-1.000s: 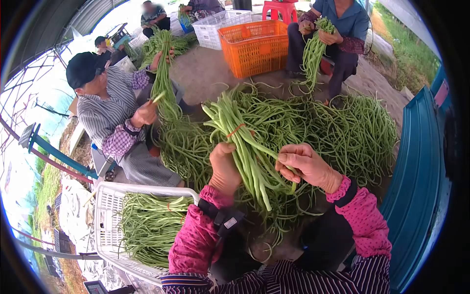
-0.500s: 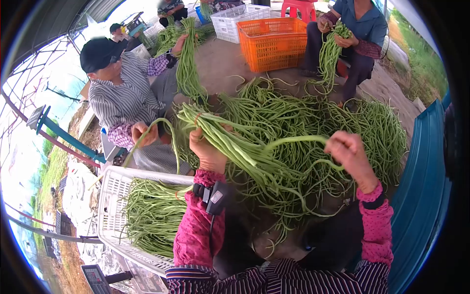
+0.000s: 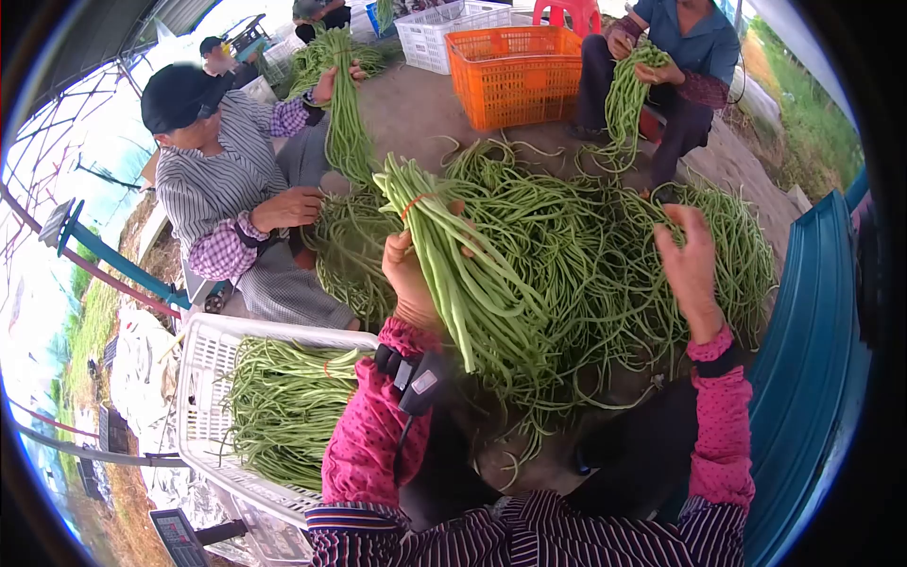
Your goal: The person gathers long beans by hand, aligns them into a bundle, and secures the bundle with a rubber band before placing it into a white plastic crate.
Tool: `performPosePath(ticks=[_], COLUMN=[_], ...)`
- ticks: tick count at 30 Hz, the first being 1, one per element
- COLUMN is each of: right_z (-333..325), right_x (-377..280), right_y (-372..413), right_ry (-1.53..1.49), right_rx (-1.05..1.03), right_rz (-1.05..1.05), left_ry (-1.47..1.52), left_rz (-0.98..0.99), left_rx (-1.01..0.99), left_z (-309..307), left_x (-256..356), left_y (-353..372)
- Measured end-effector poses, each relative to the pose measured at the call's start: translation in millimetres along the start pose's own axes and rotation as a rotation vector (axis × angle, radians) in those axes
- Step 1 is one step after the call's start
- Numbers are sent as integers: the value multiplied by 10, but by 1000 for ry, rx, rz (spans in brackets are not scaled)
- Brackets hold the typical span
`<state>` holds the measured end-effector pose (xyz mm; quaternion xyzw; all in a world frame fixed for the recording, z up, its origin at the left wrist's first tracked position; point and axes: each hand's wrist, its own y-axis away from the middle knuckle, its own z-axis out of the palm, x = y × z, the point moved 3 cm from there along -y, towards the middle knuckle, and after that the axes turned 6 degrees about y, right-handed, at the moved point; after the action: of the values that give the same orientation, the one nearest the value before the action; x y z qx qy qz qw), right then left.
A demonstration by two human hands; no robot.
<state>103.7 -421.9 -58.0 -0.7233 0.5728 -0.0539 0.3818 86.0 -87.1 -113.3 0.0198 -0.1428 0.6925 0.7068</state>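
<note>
My left hand is wrapped round a thick bunch of long green beans near its upper end. A red band circles that end, and the long tails hang down to the right. To the right, my right hand is raised with fingers apart and nothing in them. Beneath it spreads a large loose pile of long beans on the ground. Left of my forearm, a white crate holds more long beans, some tied with a red band.
A person in a striped shirt sits at the left, holding up a bunch of beans. Another person in a blue shirt holds beans at the upper right. An orange crate and white crate stand behind the pile; blue corrugated metal borders the right.
The bean that my right hand was holding is out of its fingers, which have opened and risen. The bunch in my left hand has swung more upright. The striped-shirt person's lower hand no longer holds a bean.
</note>
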Motion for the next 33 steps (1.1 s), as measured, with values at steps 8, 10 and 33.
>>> performPosePath(ticks=[8, 10, 33], right_z=[450, 554, 327], right_x=[-1490, -1518, -1026], right_y=[639, 698, 1030], right_ry=[-859, -951, -752], right_rx=[-767, -855, -960], right_rz=[87, 238, 165], left_ry=[-182, -254, -152], left_rz=[-42, -34, 200], left_rx=[60, 105, 355], left_z=[84, 105, -178], left_x=[-196, -251, 492], left_y=[47, 49, -30])
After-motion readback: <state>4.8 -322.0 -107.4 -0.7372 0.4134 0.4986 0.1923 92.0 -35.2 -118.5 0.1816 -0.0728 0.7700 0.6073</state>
